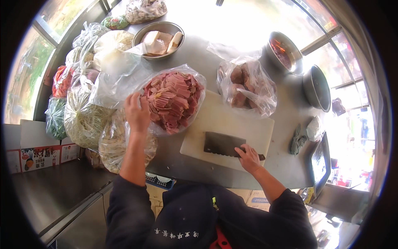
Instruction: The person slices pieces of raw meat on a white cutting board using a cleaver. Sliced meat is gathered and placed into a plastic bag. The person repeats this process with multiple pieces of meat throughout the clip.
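The cleaver [222, 144] handle is mostly covered by the right hand [248, 157]. The bench's [286, 116] far edge is washed out by glare, and the far-left corner bag [145, 9] is cut off.

bare cutting board [232, 120] between meat bag [174, 99] and cleaver [222, 144]; bags [85, 116] crowd the left.

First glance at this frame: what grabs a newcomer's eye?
Probably the clear plastic bag of pink sliced meat at the middle of the steel counter, with the left hand at its edge. Next, the dark broad cleaver lying flat on the white cutting board, the right hand on its handle.
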A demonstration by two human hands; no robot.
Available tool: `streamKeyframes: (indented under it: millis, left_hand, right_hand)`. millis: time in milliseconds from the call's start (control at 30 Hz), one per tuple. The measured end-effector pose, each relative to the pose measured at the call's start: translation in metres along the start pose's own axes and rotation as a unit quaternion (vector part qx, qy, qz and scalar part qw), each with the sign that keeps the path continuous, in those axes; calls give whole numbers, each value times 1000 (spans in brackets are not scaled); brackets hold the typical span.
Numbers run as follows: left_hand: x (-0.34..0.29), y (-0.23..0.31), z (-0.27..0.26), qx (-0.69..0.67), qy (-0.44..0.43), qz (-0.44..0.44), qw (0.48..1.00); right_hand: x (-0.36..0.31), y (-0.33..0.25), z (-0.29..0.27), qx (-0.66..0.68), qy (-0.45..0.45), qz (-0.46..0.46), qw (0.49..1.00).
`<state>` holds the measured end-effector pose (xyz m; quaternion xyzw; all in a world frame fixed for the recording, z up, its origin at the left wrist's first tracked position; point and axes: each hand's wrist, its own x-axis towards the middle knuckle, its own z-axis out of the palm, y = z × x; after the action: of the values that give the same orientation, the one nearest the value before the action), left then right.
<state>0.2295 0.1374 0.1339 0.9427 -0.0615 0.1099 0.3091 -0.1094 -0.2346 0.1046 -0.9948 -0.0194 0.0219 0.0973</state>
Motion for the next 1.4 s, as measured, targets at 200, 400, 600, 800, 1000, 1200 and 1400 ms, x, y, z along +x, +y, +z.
streamKeyframes:
  millis: [200, 400, 600, 800, 1000, 1200, 1400]
  left_hand:
    - [-11, -65, -20, 39, -139, -180, 973]
    - [-1, -45, -11, 132, -177, -159, 962]
    - [-18, -54, -4, -356, 14, -290, 888]
    - [-25, -10, -30, -525, -76, -406, 744]
    - [48, 14, -119, -635, 24, -306, 709]
    - [21, -11, -95, -623, -1, -372, 688]
    - [49, -38, -50, -682, -58, -318, 656]
  right_hand:
    - [98, -43, -24, 186, 32, -41, 981]
    - [333, -70, 15, 237, 312, 47, 919]
    - [386, -49, 12, 467, 90, 229, 849]
    - [394, -78, -60, 693, 45, 271, 666]
    - [413, -77, -188, 780, 141, 126, 596]
    - [395, -76, -157, 752, 172, 206, 602]
    - [409, -80, -158, 773, 165, 212, 575]
